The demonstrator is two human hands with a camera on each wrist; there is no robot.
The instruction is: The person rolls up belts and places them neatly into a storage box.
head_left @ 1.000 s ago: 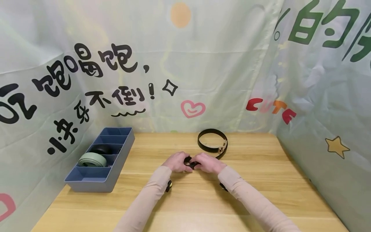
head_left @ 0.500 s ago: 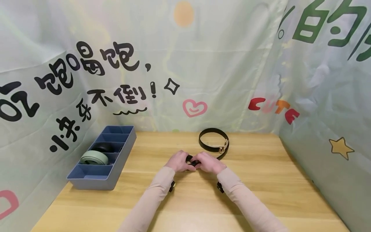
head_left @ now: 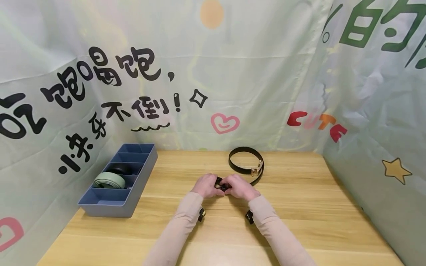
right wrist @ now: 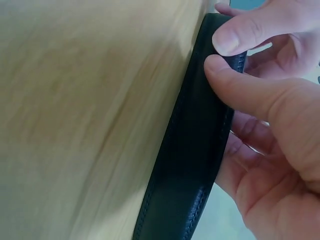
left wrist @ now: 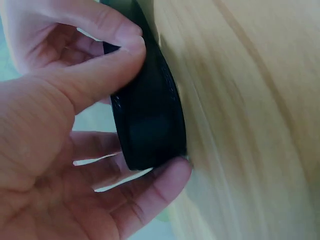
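A black leather belt (head_left: 245, 149) lies in a wide loop at the back of the table, its gold-coloured buckle (head_left: 254, 171) at the loop's front. From there the strap runs to a small coil between both hands. My left hand (head_left: 205, 185) grips the coil from the left, thumb on the near face and fingers behind, as the left wrist view shows on the strap (left wrist: 150, 120). My right hand (head_left: 240, 187) pinches it from the right, the two thumbs almost touching on the stitched strap (right wrist: 190, 135). Both hands partly hide the coil.
To the left stands a blue-grey divided box (head_left: 133, 199). A rolled pale green strap (head_left: 109, 180) and a black coil (head_left: 119, 169) sit in its middle compartments. Printed cloth walls (head_left: 186, 74) close off the wooden table (head_left: 299, 221) at the back and sides.
The coil between the hands looks tighter, with a smaller gap in its middle. Both forearms have drawn slightly closer together. The view has shifted a little.
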